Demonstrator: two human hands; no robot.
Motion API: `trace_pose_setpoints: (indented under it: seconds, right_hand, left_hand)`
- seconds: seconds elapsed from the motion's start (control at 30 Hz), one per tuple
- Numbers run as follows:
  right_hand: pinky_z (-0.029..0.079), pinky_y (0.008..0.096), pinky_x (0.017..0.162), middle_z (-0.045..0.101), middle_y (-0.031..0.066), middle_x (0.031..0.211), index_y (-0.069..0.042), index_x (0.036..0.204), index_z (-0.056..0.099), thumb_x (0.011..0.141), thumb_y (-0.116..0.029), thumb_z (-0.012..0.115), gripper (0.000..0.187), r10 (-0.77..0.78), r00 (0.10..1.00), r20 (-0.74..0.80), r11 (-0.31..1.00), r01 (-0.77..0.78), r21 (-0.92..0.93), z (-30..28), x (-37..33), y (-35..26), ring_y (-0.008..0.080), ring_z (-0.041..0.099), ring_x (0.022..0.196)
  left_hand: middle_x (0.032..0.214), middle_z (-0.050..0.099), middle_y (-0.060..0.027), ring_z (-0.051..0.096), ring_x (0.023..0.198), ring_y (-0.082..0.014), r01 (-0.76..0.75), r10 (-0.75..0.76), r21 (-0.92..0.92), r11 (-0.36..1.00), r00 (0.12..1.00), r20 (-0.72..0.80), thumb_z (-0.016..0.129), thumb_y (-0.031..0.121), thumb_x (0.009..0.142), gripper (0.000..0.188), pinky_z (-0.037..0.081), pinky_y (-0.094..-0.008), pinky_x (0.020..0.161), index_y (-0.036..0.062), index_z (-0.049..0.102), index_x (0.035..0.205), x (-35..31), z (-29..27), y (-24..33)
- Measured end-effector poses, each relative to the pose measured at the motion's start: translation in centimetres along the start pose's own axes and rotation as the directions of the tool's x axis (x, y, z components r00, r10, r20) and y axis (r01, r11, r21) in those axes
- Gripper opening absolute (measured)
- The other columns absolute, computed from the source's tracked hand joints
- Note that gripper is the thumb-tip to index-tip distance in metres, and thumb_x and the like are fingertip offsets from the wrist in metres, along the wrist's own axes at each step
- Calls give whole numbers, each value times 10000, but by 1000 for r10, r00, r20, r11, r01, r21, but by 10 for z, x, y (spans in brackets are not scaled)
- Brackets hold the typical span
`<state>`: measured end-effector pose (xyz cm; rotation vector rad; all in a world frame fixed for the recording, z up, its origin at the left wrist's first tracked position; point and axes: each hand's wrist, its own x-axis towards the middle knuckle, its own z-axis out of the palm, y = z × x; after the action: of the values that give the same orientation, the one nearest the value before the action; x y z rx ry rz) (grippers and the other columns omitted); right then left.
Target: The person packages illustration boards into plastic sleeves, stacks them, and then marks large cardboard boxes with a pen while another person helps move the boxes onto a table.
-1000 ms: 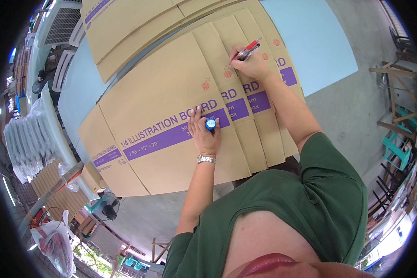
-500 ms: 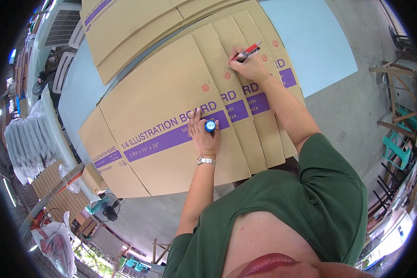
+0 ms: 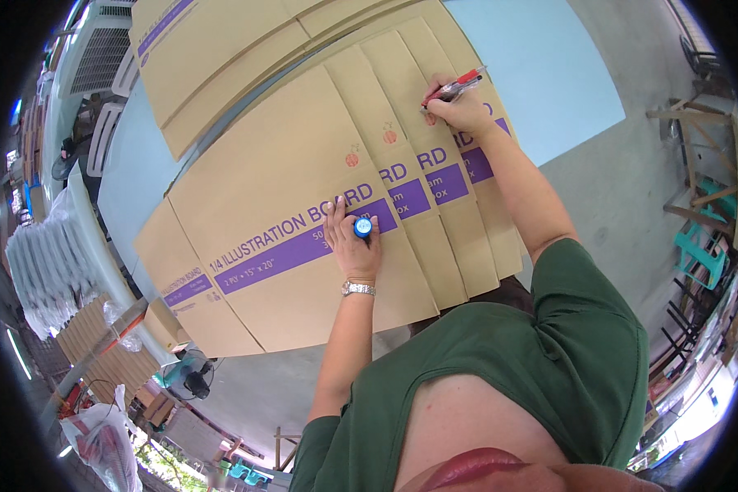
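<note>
Flattened cardboard cartons (image 3: 279,148) lie overlapped like steps, with purple lettering, purple bands and small red round marks. My left hand (image 3: 354,238) rests on the front carton's band, thumb and finger closed round a small blue object with a round, pale-centred top (image 3: 362,227); its lower part is hidden. Farther right, my right hand (image 3: 466,108) grips a red pen (image 3: 470,78), with a dark, clear-looking pen alongside it in the same grip. The red pen's point is at the third carton, just above its red mark (image 3: 430,120).
Another stack of flat cartons (image 3: 221,57) lies beyond a narrow gap. A light blue board (image 3: 541,74) extends at the far right. Plastic-wrapped bundles (image 3: 53,262) stand at the left. Wooden frames (image 3: 697,115) and a teal stool (image 3: 703,252) are on the right-hand floor.
My right hand has moved with the pens from the second carton's red mark to the third carton's. My left hand stays on the front carton. The whole view has shifted slightly.
</note>
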<state>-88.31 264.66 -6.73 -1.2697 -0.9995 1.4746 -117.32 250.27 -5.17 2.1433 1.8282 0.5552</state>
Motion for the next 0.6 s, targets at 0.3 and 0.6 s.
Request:
trace_pose_setpoints:
  seconds: [0.3, 0.6]
  right_hand:
    - [488, 293, 519, 567, 81, 638, 15, 778, 525, 749, 44, 544, 45, -33, 999, -13, 998, 34, 44, 2, 2, 2, 156, 595, 542]
    - [484, 279, 486, 552, 60, 604, 4, 734, 521, 733, 28, 576, 60, -29, 997, -73, 995, 35, 92, 4, 1, -3, 145, 588, 500]
  left_hand:
    - [1393, 471, -155, 353, 1337, -377, -28, 28, -3, 1000, 999, -21, 676, 225, 845, 299, 232, -487, 1100, 72, 472, 1001, 1, 0, 0]
    - [1390, 473, -154, 352, 1337, -373, -22, 22, -5, 1000, 1000, -17, 679, 228, 842, 305, 242, -486, 1095, 74, 471, 1003, 0, 0, -1]
